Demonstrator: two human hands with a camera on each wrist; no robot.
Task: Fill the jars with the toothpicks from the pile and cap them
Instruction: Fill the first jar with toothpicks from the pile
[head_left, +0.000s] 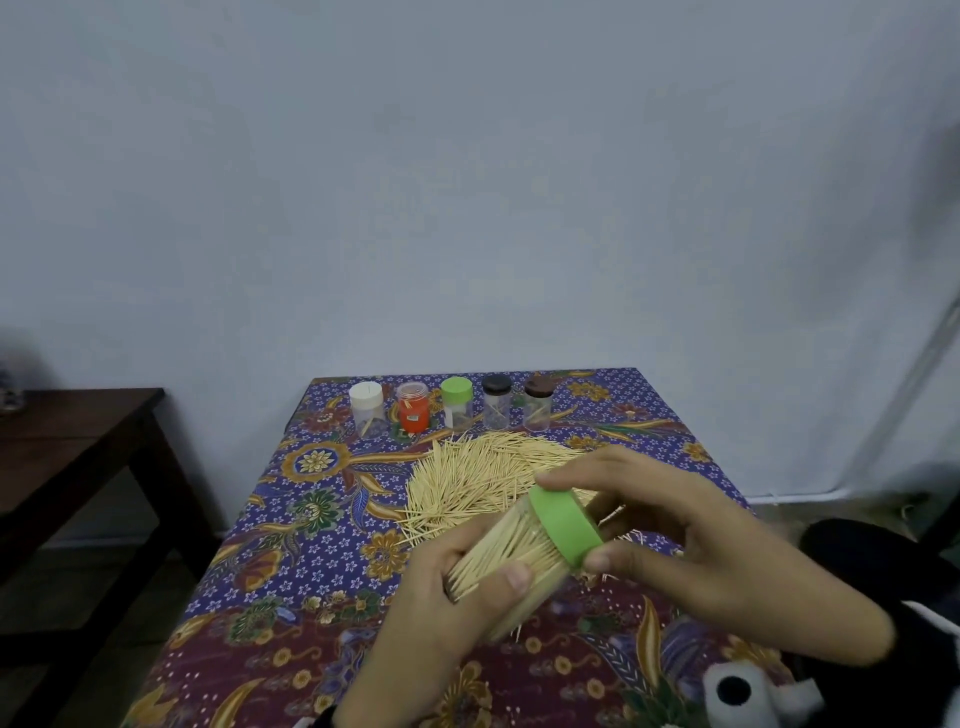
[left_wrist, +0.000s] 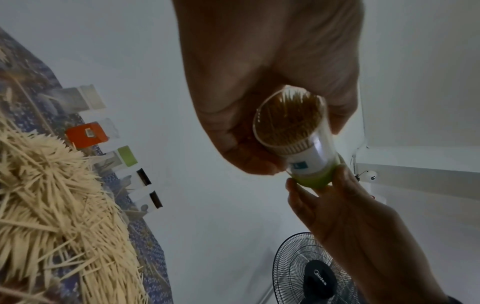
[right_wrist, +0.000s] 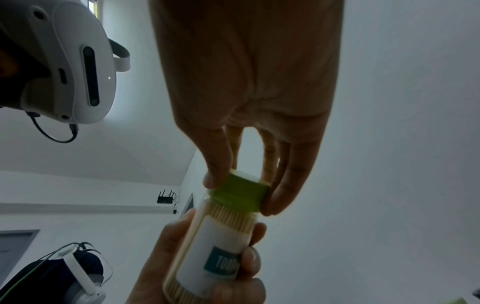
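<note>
Green cap (head_left: 565, 526): seated on the mouth of the clear jar (head_left: 511, 558) and pinched at its rim by the right hand (head_left: 670, 525), thumb on one side, fingertips (right_wrist: 275, 197) on the other.
Clear jar: packed with toothpicks, tilted, held above the worktop (head_left: 311, 545); a white label is seen on its side.
Left hand (head_left: 441, 587): grip wrapped round the jar body, thumb laid across the front.
Toothpick pile (head_left: 483, 478): spread on the patterned cloth behind the hands.
Back row: five more jars are lined up at the far edge, capped white (head_left: 366, 397), clear over orange (head_left: 413, 410), green (head_left: 456, 392), black (head_left: 496, 385) and brown (head_left: 537, 387).
Beside the worktop: a dark wooden table (head_left: 67, 447) to the left.
</note>
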